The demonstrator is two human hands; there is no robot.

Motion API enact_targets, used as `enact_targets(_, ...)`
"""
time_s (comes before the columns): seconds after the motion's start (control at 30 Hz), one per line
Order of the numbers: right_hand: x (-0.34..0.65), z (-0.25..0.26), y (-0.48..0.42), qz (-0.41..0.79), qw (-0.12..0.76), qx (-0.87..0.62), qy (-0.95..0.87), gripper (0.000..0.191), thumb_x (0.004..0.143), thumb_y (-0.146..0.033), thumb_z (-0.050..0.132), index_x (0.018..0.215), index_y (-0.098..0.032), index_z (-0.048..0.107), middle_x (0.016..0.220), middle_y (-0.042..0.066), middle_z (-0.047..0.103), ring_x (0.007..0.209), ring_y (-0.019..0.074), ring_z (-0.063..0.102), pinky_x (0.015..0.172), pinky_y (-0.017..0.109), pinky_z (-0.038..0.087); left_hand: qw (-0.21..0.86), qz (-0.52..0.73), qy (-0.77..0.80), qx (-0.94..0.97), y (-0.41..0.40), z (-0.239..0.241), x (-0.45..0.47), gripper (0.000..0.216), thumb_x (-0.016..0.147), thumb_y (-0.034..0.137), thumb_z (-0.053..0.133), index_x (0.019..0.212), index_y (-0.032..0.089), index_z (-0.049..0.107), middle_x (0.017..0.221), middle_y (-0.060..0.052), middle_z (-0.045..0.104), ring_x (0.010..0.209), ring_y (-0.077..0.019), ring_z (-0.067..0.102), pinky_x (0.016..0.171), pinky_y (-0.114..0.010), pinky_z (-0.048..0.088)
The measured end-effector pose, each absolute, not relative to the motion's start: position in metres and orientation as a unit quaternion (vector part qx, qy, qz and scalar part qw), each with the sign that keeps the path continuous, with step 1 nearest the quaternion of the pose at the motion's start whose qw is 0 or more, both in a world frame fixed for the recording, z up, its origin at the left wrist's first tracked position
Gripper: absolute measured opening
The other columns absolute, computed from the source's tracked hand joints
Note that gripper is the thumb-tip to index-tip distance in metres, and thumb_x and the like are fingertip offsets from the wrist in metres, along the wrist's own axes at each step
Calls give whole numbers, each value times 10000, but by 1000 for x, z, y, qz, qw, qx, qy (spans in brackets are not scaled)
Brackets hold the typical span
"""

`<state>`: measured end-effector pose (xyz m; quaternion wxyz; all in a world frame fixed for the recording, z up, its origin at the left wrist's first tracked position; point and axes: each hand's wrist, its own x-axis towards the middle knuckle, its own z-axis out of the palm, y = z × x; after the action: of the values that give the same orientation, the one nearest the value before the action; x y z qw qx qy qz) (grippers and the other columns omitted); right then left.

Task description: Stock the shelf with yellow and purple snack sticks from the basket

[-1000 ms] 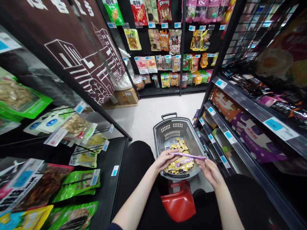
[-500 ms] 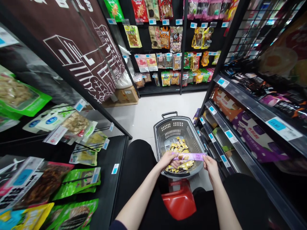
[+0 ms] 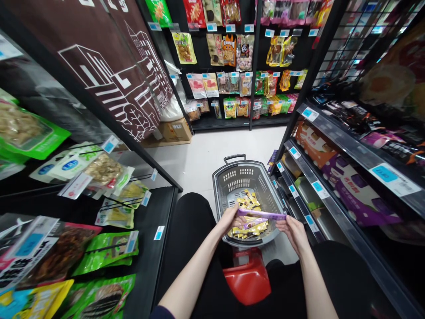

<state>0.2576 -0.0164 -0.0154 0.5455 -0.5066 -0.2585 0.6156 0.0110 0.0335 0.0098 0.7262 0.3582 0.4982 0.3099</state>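
A long, narrow purple snack packet (image 3: 262,215) is stretched level between my hands, turned nearly edge-on to me. My left hand (image 3: 230,219) grips its left end, thumb on top. At the right end, my right hand (image 3: 294,230) has the packet's tip between thumb and fingers, the fingers fairly straight. Below them stands a grey shopping basket (image 3: 227,177) with slotted walls. Several small yellow packets (image 3: 249,201) lie loose in it, and another purple packet shows among them, partly hidden by the held one.
A red plastic piece (image 3: 249,279) sits between my knees at the basket's near side. Shelves with snack boxes (image 3: 355,190) rise close on the right. Hanging snack bags (image 3: 108,252) line the left. A cardboard box (image 3: 175,131) rests on the floor by the far rack (image 3: 222,124).
The purple packet has turned from its broad printed face to nearly edge-on. My right hand's fingers have straightened from a tighter pinch. The basket has stayed put.
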Motion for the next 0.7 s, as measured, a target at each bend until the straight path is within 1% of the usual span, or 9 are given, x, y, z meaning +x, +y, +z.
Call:
enact_targets(0.07,258,-12,-18,626,555,-490,-245,381,639,-514,662,724,-142,682,647,73,674,559,189,616,508,296,499,746,323,475,337,34,12,10,491,705,541,559,770,64,655,639,-79,646,499,-121,566,463,-238,480)
enact_targets(0.17,259,-9,-19,616,554,-500,-251,335,591,-405,737,795,-145,685,779,66,682,638,180,621,553,287,519,746,323,461,357,34,13,8,401,612,359,716,886,70,663,833,-99,670,610,-140,604,537,-256,523)
enact_targets(0.27,261,-12,-19,592,556,-514,-275,442,573,-317,764,977,-189,640,783,19,665,606,135,592,494,226,489,721,329,473,385,34,11,8,467,571,286,747,988,106,638,845,-73,672,628,-154,619,552,-277,536)
enact_targets(0.33,262,-16,-18,564,560,-532,-292,477,585,-320,755,1023,-196,613,688,-9,640,500,98,540,411,188,422,705,323,491,397,35,8,9,501,576,298,742,1025,115,619,721,-44,672,548,-145,612,490,-254,516)
enact_targets(0.4,263,-21,-17,540,556,-549,-314,419,593,-336,745,959,-168,631,599,-19,609,422,76,482,358,174,355,694,315,507,403,35,6,8,473,585,328,733,987,99,631,604,-22,648,477,-133,593,447,-227,488)
enact_targets(0.43,264,-22,-16,533,552,-553,-324,384,596,-345,741,914,-155,641,568,-19,597,407,75,470,348,176,341,693,313,509,403,35,5,8,452,589,342,730,957,94,641,586,-19,643,473,-129,591,451,-222,486)
enact_targets(0.5,264,-23,-16,529,548,-554,-336,348,593,-356,738,861,-153,649,555,-12,598,416,94,497,358,191,363,701,320,503,391,35,5,8,420,594,364,727,910,95,656,646,-34,660,536,-133,611,507,-229,507)
enact_targets(0.63,263,-20,-16,529,556,-560,-312,352,552,-377,756,821,-169,661,701,35,663,562,183,623,523,306,513,716,333,495,363,35,8,7,405,598,434,712,811,92,671,771,-81,679,688,-166,634,606,-264,533)
enact_targets(0.7,264,-19,-16,524,568,-555,-307,342,560,-399,746,797,-163,671,786,66,679,664,217,645,634,366,533,713,331,497,367,35,8,7,430,608,474,688,792,86,675,787,-99,684,742,-185,635,647,-283,535)
